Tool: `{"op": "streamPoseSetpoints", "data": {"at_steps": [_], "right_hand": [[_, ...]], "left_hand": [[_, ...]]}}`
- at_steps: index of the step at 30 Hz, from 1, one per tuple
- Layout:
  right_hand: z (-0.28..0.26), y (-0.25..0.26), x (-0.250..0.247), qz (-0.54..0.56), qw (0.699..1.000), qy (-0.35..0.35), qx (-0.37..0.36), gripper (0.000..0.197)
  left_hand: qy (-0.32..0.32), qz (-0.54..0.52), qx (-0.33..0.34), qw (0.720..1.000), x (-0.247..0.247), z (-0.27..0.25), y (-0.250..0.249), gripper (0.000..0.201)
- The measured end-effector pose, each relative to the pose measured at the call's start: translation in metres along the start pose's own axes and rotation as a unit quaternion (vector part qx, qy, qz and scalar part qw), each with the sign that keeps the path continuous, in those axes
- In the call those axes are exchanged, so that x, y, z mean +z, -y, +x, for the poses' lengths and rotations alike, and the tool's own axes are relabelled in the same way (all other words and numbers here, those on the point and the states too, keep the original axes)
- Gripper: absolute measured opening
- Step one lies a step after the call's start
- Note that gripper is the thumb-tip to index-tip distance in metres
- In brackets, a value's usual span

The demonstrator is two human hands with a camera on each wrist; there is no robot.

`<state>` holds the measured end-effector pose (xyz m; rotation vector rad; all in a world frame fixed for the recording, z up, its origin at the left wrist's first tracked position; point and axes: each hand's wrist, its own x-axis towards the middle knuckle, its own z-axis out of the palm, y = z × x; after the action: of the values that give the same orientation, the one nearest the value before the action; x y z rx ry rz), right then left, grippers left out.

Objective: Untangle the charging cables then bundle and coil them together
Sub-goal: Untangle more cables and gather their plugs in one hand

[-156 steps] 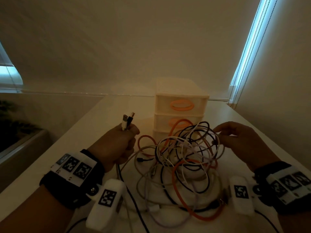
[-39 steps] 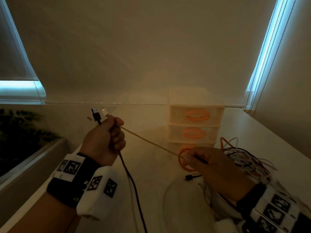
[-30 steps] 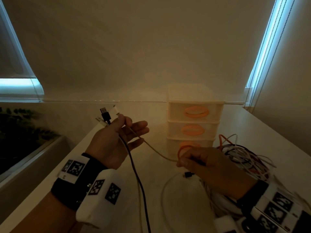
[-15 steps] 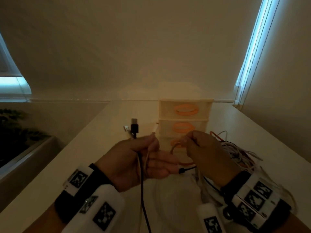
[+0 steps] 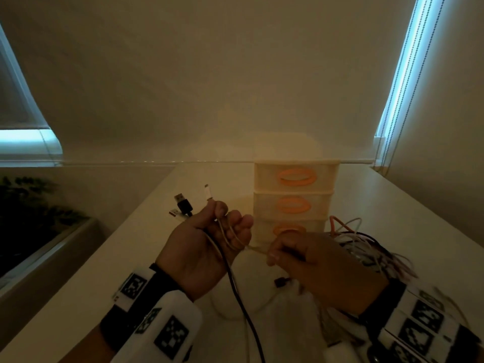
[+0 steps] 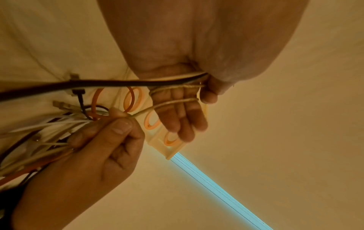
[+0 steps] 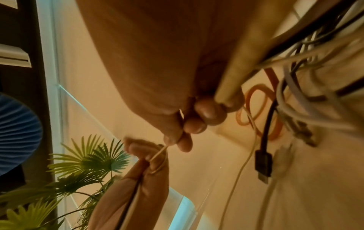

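My left hand (image 5: 225,218) is raised over the white table (image 5: 125,258) and pinches several cable ends under its thumb: a black USB plug (image 5: 183,204) and two white plugs (image 5: 208,192) stick up. A black cable (image 5: 235,289) hangs down from the palm. A thin beige cable (image 6: 175,102) is looped round my left fingers (image 6: 185,118). My right hand (image 5: 273,254) pinches that beige cable just right of the left hand. The tangle of white, black and orange cables (image 5: 364,244) lies behind and under my right hand.
A small cream drawer unit (image 5: 293,195) with orange handles stands at the back of the table, right behind my hands. A loose black plug (image 7: 263,165) dangles below my right hand. A green plant (image 7: 88,163) is off the table's left edge.
My right hand has dropped down and right from the left thumb, laying the beige cable in loops round my left fingers. My left hand still holds the plug ends.
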<state>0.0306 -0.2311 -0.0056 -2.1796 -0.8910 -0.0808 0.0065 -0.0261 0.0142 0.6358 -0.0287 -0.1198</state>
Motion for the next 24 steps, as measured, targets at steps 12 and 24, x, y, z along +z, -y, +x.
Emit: {"op": "streamPoseSetpoints", "data": {"at_steps": [12, 24], "right_hand": [[0.000, -0.016, -0.015, -0.132, 0.989, 0.061, -0.023, 0.022], [-0.007, -0.035, -0.047, -0.250, 0.964, 0.046, 0.084, 0.032]], "left_hand": [[0.008, -0.029, 0.025, 0.999, -0.016, 0.008, -0.026, 0.039], [-0.108, -0.051, 0.175, 0.977, -0.051, 0.005, -0.097, 0.053]]}}
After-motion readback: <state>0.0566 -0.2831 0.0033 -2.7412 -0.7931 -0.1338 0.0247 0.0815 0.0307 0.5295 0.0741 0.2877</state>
